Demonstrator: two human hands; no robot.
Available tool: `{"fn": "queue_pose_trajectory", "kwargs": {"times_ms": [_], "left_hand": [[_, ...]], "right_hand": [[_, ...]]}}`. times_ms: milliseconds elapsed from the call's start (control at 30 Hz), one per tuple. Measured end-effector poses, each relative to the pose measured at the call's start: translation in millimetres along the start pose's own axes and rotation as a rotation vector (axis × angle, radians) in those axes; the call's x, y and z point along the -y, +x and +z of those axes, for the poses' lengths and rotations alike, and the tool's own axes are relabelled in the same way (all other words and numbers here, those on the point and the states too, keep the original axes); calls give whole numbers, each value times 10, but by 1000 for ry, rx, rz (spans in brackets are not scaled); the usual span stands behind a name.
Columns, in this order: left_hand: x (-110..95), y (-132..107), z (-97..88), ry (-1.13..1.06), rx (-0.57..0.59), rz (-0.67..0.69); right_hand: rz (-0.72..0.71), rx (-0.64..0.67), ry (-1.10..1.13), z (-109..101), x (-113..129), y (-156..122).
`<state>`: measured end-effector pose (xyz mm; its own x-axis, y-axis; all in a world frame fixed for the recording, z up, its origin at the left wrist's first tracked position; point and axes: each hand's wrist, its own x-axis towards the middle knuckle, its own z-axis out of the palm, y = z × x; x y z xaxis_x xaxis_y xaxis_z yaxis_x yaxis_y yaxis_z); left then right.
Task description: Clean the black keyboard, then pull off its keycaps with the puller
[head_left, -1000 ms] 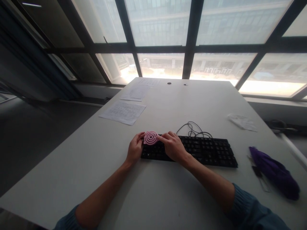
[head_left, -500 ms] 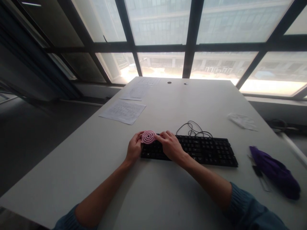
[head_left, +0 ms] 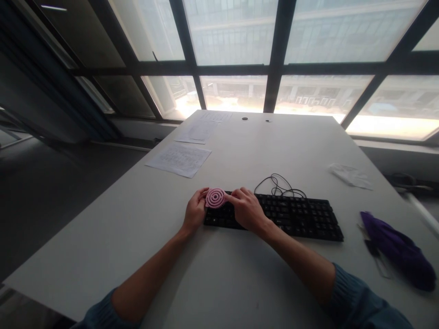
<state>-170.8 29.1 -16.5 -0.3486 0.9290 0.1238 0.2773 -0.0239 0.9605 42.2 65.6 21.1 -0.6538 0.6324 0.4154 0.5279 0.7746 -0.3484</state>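
Observation:
A small pink round brush [head_left: 216,198], with concentric rings on its face and what look like short bristles along its lower edge, is held just above the left end of a black keyboard [head_left: 302,218]. My left hand [head_left: 195,212] is closed on the brush's left edge, its fingers partly behind it. From the other side, my right hand [head_left: 247,209] reaches over the keys with fingers curled, pinching the brush's right edge. The keyboard lies flat, and my right hand covers part of its keys.
The keyboard's black cable [head_left: 279,183] lies in loops behind it. Printed sheets [head_left: 178,159] lie at the left. Towards the right are a crumpled clear plastic wrapper [head_left: 350,176], a purple cloth pouch [head_left: 398,250] and a thin dark-handled tool [head_left: 374,251]. Windows stand beyond the table [head_left: 274,146].
The whole view has shifted slightly, so things appear a little further right. Both hands keep their hold on the pink brush over the keyboard.

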Motion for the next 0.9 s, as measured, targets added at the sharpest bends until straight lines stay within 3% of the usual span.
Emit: {"fn": "queue_pose_trajectory", "kwargs": {"times_ms": [633, 900], "left_hand": [[20, 8, -6, 4, 12, 41], [37, -10, -5, -38, 7, -17]], "right_hand": [[29, -61, 26, 50, -8, -26], [-76, -48, 117, 52, -2, -45]]}}
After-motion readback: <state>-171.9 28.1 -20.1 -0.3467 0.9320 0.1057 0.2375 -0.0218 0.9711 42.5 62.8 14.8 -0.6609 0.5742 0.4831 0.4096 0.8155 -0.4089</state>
